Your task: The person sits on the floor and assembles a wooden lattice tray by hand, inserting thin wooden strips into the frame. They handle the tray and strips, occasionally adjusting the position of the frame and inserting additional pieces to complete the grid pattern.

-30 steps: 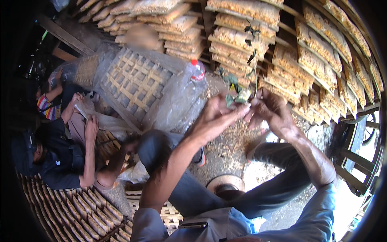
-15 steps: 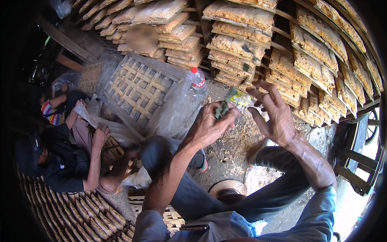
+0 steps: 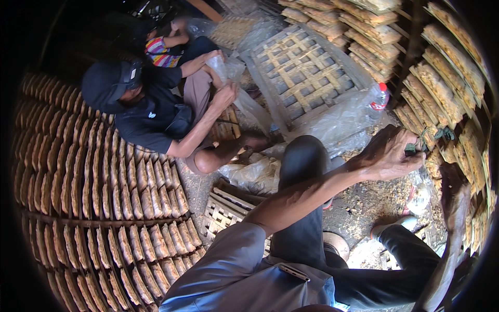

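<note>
A crumpled dark green strip (image 3: 444,134), perhaps leaf or cloth, is pinched in my left hand (image 3: 391,155); one end trails out past the fingers to the right. Close by on the right, my right hand (image 3: 454,183) is seen edge-on and in shadow, apart from the left one. Its fingers are too dark to read. Beyond both hands rise stacked trays (image 3: 436,83) covered with a pale, crumbly layer. A clear bottle with a red cap (image 3: 378,99) stands beyond my left hand, beside a woven slatted panel (image 3: 301,73).
A co-worker in a dark cap and shirt (image 3: 150,117) sits at left, holding clear plastic sheeting (image 3: 228,67). Another person in a striped top (image 3: 162,51) is behind. Rows of filled trays (image 3: 93,182) fill the left side. Crumbs litter the floor (image 3: 358,208). A phone (image 3: 294,271) rests on my lap.
The view has swung left, so my hands and the bottle now appear farther right. The green strip stays in my left hand. My right hand's spread fingers have turned edge-on.
</note>
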`<action>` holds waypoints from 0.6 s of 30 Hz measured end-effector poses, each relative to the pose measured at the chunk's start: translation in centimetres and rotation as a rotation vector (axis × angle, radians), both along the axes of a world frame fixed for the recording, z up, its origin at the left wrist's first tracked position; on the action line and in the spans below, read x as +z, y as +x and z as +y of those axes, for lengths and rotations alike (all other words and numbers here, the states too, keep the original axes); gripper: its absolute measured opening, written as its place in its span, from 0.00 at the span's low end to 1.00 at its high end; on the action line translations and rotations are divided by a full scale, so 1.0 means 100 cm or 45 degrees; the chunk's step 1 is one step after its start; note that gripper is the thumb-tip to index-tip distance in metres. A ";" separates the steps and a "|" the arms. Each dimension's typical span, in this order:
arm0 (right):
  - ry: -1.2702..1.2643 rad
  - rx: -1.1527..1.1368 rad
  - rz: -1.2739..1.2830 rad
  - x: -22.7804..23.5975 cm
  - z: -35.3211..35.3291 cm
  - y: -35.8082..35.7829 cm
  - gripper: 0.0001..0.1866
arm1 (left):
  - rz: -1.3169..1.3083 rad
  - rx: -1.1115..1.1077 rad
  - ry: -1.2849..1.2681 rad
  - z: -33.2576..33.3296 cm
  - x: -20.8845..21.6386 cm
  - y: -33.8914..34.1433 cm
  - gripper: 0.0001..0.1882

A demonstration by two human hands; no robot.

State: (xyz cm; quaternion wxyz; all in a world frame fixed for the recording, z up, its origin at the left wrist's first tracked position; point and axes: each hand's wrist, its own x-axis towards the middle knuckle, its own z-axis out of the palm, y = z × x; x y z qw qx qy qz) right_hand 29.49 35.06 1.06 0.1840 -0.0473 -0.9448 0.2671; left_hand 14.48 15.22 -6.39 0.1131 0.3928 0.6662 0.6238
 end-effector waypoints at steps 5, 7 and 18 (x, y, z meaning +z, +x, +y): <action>0.111 0.044 -0.052 0.009 0.014 -0.005 0.06 | 0.188 0.059 -0.103 0.000 -0.002 -0.009 0.17; 0.154 0.034 -0.049 0.011 0.011 -0.006 0.07 | 0.324 0.070 -0.261 -0.009 0.018 -0.014 0.16; 0.253 0.039 -0.060 0.015 0.004 -0.008 0.07 | 0.061 -0.102 -0.650 -0.015 0.048 -0.010 0.17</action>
